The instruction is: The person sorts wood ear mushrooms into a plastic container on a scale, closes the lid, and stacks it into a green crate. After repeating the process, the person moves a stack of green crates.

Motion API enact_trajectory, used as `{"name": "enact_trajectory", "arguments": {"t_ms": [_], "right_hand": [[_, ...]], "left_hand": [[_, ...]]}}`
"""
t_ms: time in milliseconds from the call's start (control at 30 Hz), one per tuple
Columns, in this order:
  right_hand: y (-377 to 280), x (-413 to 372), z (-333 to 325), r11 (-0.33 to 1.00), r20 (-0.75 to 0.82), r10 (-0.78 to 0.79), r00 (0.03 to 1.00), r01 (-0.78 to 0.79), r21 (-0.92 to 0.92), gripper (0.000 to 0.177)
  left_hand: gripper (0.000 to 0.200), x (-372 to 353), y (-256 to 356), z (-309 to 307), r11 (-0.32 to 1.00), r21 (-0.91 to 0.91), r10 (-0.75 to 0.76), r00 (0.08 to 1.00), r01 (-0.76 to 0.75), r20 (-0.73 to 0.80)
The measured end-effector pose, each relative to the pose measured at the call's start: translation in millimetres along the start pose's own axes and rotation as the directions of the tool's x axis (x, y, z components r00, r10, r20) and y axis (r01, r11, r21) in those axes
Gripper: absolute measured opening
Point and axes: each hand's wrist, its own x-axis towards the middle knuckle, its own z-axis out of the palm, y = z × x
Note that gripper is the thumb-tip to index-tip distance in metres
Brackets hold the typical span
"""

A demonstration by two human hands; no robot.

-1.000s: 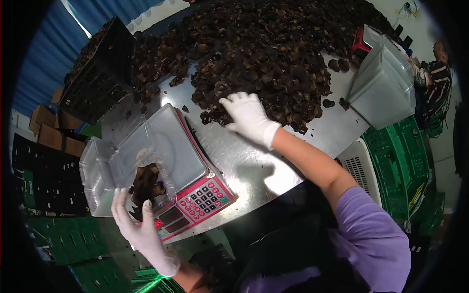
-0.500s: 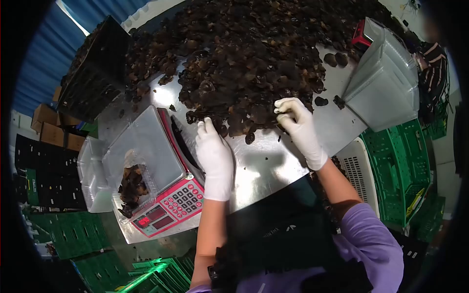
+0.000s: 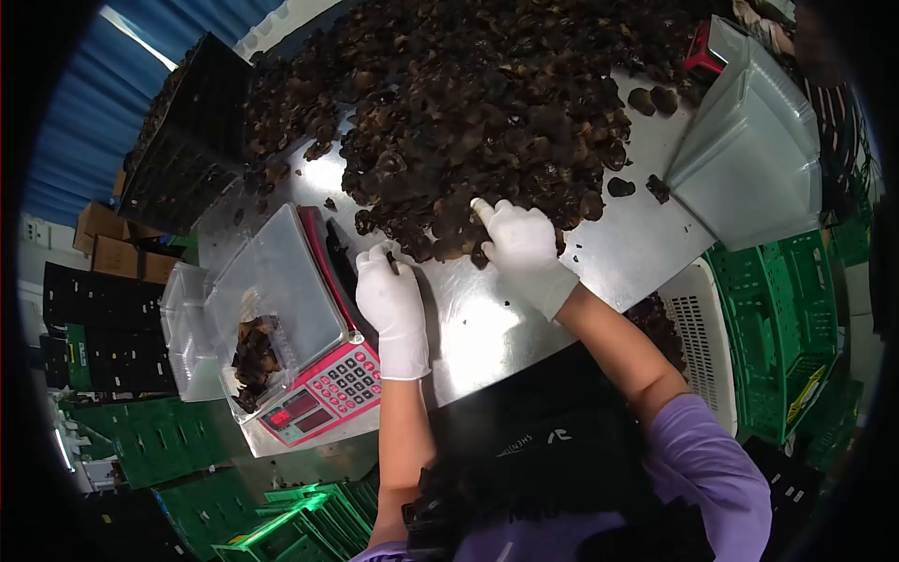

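Both hands wear white gloves. My left hand [image 3: 389,300] is beside the scale, its fingers curled round a small dark piece that only partly shows. My right hand [image 3: 524,245] reaches to the near edge of the pile of dark, mushroom-like pieces [image 3: 468,122], index finger stretched out and touching it; the other fingers are partly bent. A red and white digital scale [image 3: 342,384] stands at the left, with a clear plastic container [image 3: 276,272] on it. Some dark pieces [image 3: 255,361] lie in clear plastic at its near left.
Stacked clear containers [image 3: 754,150] stand at the right, near a second red scale [image 3: 702,51]. A black crate [image 3: 187,131] tilts at the back left. Green crates [image 3: 773,318] and a white basket [image 3: 698,328] sit at the right. Part of another person shows at the upper right.
My right hand has moved left along the pile's edge, and its index finger now points out. My left hand has moved slightly left and down, its fingers more curled. The view has shifted a little.
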Motion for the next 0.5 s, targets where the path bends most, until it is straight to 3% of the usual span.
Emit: {"name": "enact_trajectory", "arguments": {"t_ms": [67, 100, 133, 167, 233, 267, 300, 333, 367, 400, 433, 467, 500], "right_hand": [[7, 3, 3, 0.998, 0.07, 0.059, 0.996, -0.058, -0.01, 0.053], [11, 1, 5, 0.996, 0.002, 0.061, 0.998, -0.061, 0.064, 0.041], [15, -3, 4, 0.996, 0.002, 0.06, 0.998, -0.06, 0.062, 0.041], [20, -7, 2, 0.986, -0.103, 0.027, 0.994, -0.01, 0.169, 0.033], [29, -20, -19, 0.938, -0.304, -0.016, 0.953, 0.119, 0.325, 0.016], [37, -32, -36, 0.866, -0.281, 0.01, 0.96, 0.132, 0.482, 0.018], [38, -48, -68, 0.909, -0.272, 0.067, 0.96, 0.054, 0.414, 0.012], [55, -65, -93, 0.978, -0.271, 0.002, 0.963, 0.054, 0.2, 0.013], [68, -85, -123, 0.982, -0.119, 0.064, 0.991, -0.042, 0.183, 0.015], [86, -105, -145, 0.983, 0.11, 0.183, 0.977, -0.185, -0.001, 0.019], [92, -113, -161, 0.987, 0.118, 0.155, 0.981, -0.148, -0.069, 0.024], [89, -121, -169, 0.92, 0.121, 0.337, 0.934, -0.299, -0.252, 0.031], [85, -120, -169, 0.933, 0.114, 0.349, 0.93, -0.333, -0.137, 0.032]], "left_hand": [[0.023, -7, -6, -6, 0.992, -0.119, 0.028, 0.999, -0.031, -0.029], [0.023, -11, -6, -8, 0.993, -0.119, 0.026, 0.999, -0.029, -0.03], [0.023, -16, -4, -9, 0.972, -0.232, 0.041, 0.999, -0.04, -0.001], [0.022, -19, -2, -9, 0.938, -0.343, 0.061, 0.998, -0.049, 0.026], [0.02, -23, 1, -5, 0.975, -0.216, 0.067, 0.993, -0.044, 0.099], [0.019, -24, 1, -4, 0.991, -0.128, 0.052, 0.988, -0.033, 0.147], [0.024, -22, 2, -8, 0.996, -0.081, 0.045, 0.976, -0.028, 0.212], [0.024, -21, 0, -7, 0.996, -0.082, 0.041, 0.976, -0.024, 0.215], [0.029, -20, -1, -6, 0.991, -0.132, 0.047, 0.986, -0.025, 0.161], [0.034, -19, -1, -4, 0.983, -0.182, 0.049, 0.993, -0.029, 0.106], [0.044, -18, 3, -5, 0.985, -0.174, 0.017, 0.988, 0.011, 0.156], [0.048, -17, 14, -6, 0.987, -0.158, 0.006, 0.984, 0.023, 0.18], [0.046, -19, 21, 2, 0.991, -0.132, 0.024, 0.989, -0.004, 0.148]]}}
